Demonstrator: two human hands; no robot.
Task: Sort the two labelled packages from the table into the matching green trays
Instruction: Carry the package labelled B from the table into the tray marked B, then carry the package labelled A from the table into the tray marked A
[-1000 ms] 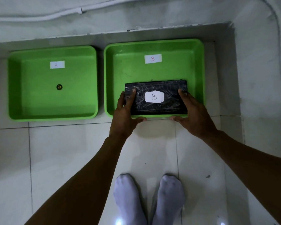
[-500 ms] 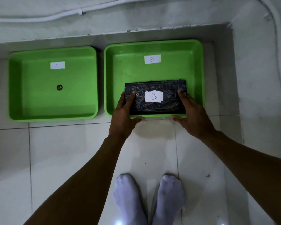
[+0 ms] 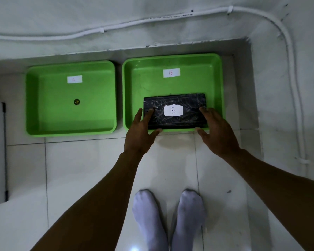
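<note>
A black wrapped package with a white "B" label (image 3: 174, 113) lies low in the near part of the right green tray (image 3: 172, 57), which carries a "B" label. My left hand (image 3: 140, 134) holds the package's left end, fingers on top and thumb at its near edge. At the right end, my right hand (image 3: 217, 133) grips the same way. The left green tray (image 3: 71, 63) bears an "A" label and has only a small dark round spot in its middle. No second package is in view.
Both trays stand side by side on a white tiled floor against a wall with a white cable conduit (image 3: 101, 29). My feet in white socks (image 3: 169, 218) are below the hands. A pale panel edge (image 3: 0, 151) shows at the far left.
The package has sunk a little lower into tray B, and both hands have slid slightly back toward me along its ends.
</note>
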